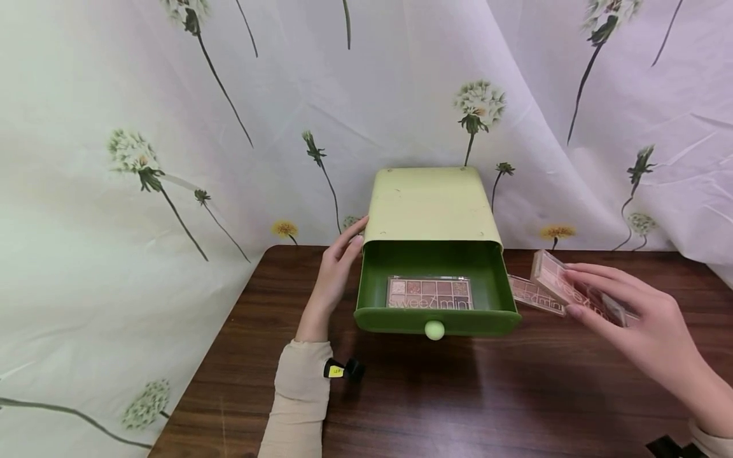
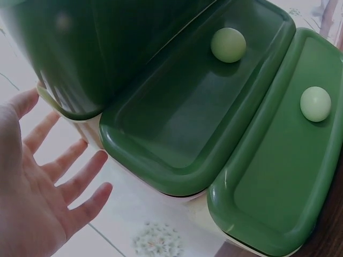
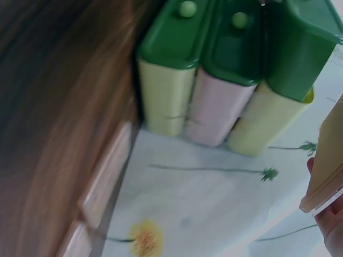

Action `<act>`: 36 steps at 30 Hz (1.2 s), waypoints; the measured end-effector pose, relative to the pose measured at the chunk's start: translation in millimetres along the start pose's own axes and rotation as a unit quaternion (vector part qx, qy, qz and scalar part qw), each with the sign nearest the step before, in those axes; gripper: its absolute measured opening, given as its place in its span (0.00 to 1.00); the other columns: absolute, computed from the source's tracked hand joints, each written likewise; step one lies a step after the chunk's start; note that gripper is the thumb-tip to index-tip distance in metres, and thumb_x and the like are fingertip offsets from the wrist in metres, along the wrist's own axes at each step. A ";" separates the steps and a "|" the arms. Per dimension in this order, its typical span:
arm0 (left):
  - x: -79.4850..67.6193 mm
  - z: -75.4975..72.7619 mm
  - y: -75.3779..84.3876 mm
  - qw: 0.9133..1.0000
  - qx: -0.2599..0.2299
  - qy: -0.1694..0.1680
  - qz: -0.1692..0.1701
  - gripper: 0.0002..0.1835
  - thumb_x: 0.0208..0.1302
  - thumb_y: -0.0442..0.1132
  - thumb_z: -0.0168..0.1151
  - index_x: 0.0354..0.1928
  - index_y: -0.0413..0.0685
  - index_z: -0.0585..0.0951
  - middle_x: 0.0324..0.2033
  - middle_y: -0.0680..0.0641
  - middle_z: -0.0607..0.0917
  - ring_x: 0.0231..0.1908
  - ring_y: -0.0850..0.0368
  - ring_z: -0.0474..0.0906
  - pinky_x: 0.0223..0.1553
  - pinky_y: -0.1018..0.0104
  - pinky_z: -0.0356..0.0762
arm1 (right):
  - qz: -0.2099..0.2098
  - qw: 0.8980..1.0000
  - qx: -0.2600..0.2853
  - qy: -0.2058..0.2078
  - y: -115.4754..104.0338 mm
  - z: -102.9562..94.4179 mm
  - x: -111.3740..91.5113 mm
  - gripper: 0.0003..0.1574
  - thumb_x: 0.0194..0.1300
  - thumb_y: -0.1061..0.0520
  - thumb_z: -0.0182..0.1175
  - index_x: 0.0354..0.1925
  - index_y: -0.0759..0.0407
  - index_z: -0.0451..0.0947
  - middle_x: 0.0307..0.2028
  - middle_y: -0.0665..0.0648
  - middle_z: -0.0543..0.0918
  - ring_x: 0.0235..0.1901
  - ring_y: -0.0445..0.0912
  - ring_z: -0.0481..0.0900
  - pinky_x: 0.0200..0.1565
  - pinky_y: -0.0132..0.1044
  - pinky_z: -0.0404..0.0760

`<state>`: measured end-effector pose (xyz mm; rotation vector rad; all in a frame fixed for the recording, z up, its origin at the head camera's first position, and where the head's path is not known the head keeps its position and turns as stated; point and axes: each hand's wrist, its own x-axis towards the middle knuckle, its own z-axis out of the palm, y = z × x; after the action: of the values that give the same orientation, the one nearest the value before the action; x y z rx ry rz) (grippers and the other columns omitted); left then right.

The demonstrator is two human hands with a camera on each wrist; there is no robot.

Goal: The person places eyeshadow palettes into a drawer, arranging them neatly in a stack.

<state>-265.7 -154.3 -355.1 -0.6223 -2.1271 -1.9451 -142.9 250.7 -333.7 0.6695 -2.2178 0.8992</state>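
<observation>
A stacked drawer unit (image 1: pixel 432 203) with a pale yellow top stands on the table, its top green drawer (image 1: pixel 372 320) pulled out. Inside that drawer lies an eyeshadow palette (image 1: pixel 429 294) with a clear lid. My left hand (image 1: pixel 332 273) rests against the unit's left side, fingers extended; the left wrist view shows this hand (image 2: pixel 53 182) with its fingers spread. To the right of the drawer, my right hand (image 1: pixel 641 312) pinches another eyeshadow palette (image 1: pixel 564 280), tilted and raised above the table. Its back (image 3: pixel 329 155) appears at the right wrist view's edge.
Another palette (image 1: pixel 532 296) lies on the table beside the unit, partly hidden by the held one. Two lower drawers with round knobs, the middle (image 2: pixel 177 112) and the bottom (image 2: pixel 284 160), are pushed in. Behind the dark wooden table (image 1: pixel 412 394) hangs a dandelion-print cloth (image 1: pixel 401 95).
</observation>
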 end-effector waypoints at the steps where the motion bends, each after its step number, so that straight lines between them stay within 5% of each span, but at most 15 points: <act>1: 0.3 0.2 0.1 1.000 0.000 0.000 0.001 0.23 0.78 0.48 0.49 0.71 0.56 0.71 0.69 0.57 0.69 0.64 0.57 0.69 0.60 0.51 0.70 | 0.000 1.000 0.009 0.004 -2.2 1.3 2.8 0.34 0.41 0.74 0.76 0.51 0.62 0.85 0.52 0.57 0.84 0.54 0.34 0.77 0.53 0.20 0.69; 10: 0.5 -0.4 -0.8 1.000 0.008 0.002 -0.001 0.23 0.78 0.48 0.49 0.71 0.57 0.71 0.69 0.57 0.69 0.64 0.58 0.68 0.61 0.51 0.70 | -0.033 0.996 0.076 0.012 -35.2 15.2 33.3 0.27 0.45 0.75 0.72 0.48 0.69 0.84 0.50 0.63 0.83 0.54 0.40 0.78 0.54 0.24 0.71; 21: -0.3 -0.6 0.3 1.000 -0.004 0.000 -0.002 0.23 0.78 0.47 0.49 0.71 0.56 0.71 0.69 0.56 0.69 0.66 0.58 0.66 0.62 0.50 0.68 | -0.097 0.985 0.143 -0.025 -43.3 41.3 57.9 0.26 0.47 0.71 0.74 0.49 0.66 0.85 0.52 0.63 0.83 0.53 0.45 0.78 0.49 0.26 0.74; 28: 0.5 -0.3 -0.5 1.000 -0.003 -0.004 -0.001 0.23 0.78 0.47 0.49 0.71 0.56 0.71 0.69 0.57 0.69 0.66 0.58 0.66 0.62 0.50 0.68 | -0.114 0.978 0.152 -0.080 -53.7 55.6 69.6 0.26 0.52 0.68 0.74 0.52 0.60 0.85 0.53 0.57 0.82 0.30 0.37 0.66 0.26 0.28 0.66; 36: 1.3 -0.4 -0.9 1.000 -0.005 -0.004 0.001 0.23 0.78 0.46 0.49 0.71 0.55 0.71 0.69 0.56 0.69 0.65 0.56 0.68 0.61 0.50 0.69 | -0.074 0.976 0.132 -0.156 -62.3 71.7 83.6 0.27 0.57 0.62 0.73 0.56 0.50 0.84 0.57 0.48 0.80 0.43 0.37 0.75 0.37 0.28 0.73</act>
<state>-267.3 -154.5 -355.3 -0.6340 -2.1217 -1.9576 -184.1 140.3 -287.8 1.1540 -2.2978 1.0846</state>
